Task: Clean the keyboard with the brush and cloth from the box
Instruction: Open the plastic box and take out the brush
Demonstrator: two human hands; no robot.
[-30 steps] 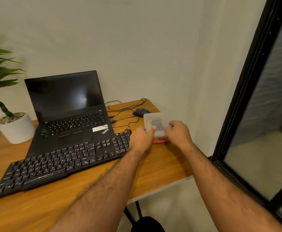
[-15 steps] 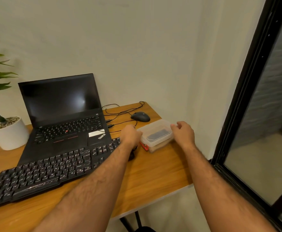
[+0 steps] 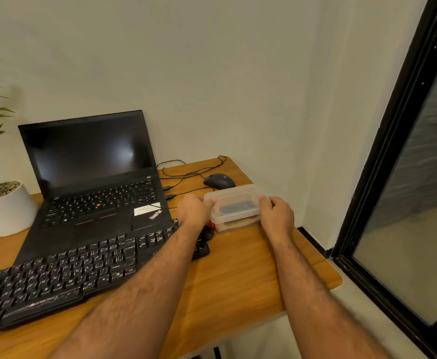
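Observation:
A small clear plastic box (image 3: 234,207) with a lid sits on the wooden desk (image 3: 238,275) at the right, in front of the mouse. A dark grey item shows through the lid; a red part peeks out at its lower left. My left hand (image 3: 195,209) grips the box's left end and my right hand (image 3: 277,212) grips its right end, thumbs on the lid. The black external keyboard (image 3: 64,275) lies to the left, partly under my left forearm. No brush or cloth can be made out.
An open black laptop (image 3: 93,177) stands behind the keyboard. A black mouse (image 3: 219,180) with cables lies behind the box. A white plant pot (image 3: 5,208) is at the far left. The desk ends close to a black-framed glass door (image 3: 393,177) on the right.
The box was lowered from a tilted hold to lie flat on the desk. My left hand left it briefly, then came back to grip its left end.

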